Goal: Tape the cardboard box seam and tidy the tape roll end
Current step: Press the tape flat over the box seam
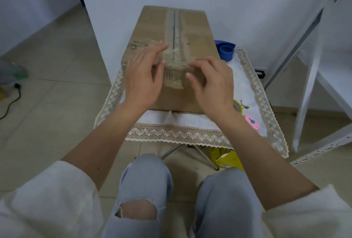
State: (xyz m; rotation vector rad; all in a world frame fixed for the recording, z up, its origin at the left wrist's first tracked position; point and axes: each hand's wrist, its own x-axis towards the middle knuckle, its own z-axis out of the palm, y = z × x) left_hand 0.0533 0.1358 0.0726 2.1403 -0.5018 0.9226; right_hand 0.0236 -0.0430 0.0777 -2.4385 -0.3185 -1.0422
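The cardboard box [171, 51] lies lengthwise on a small desk [190, 119] covered by a white cloth with lace trim [177, 135], its long seam [174, 28] running away from the person down the middle of the top face. A strip of pale tape [174, 70] covers the near end of that seam and folds over the front edge onto the near wall.

Both hands rest at that near edge. The left hand [144, 79] lies flat and spread on the box top just left of the tape, fingers extended, thumb pressed down the front wall beside the strip — its grip is wide and closed on nothing. The right hand [211, 83] sits just right of the tape, fingers loosely curled with the tips touching the box edge, thumb against the front wall; its grip likewise holds nothing. The tape lies between the two hands.

Beyond the right hand, past the far right corner of the box, a blue tape dispenser [225, 50] stands on the cloth. Nearer than the right wrist, a small pink object [251, 122] lies on the cloth, apart from the box.
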